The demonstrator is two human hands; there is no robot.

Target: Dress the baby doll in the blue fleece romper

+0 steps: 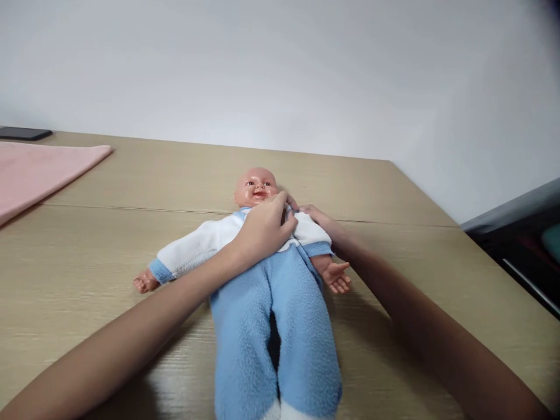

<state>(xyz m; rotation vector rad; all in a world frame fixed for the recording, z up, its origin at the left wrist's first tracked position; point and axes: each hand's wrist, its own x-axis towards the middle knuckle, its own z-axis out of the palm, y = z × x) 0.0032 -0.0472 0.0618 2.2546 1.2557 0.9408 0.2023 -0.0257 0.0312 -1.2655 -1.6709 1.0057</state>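
Note:
A bald baby doll [256, 185] lies on its back on the table, head away from me, in a fleece outfit [245, 303] with a white top and blue legs. My left hand [269, 227] reaches across its chest, with thumb and fingers pinched on the front edge of the outfit just below the doll's chin. Over at the doll's shoulder on the right, my right hand [322, 220] grips the white sleeve; the sleeve and shoulder hide part of it. Both doll arms are in the sleeves, with the plastic hands showing beyond the blue cuffs.
The wooden table [175, 181] has a seam running across it and meets a pale wall behind. A pink cloth [39, 172] lies flat at the left, with a dark phone-like slab [26, 134] beyond it. Past the table's right edge stands a dark object [516, 251].

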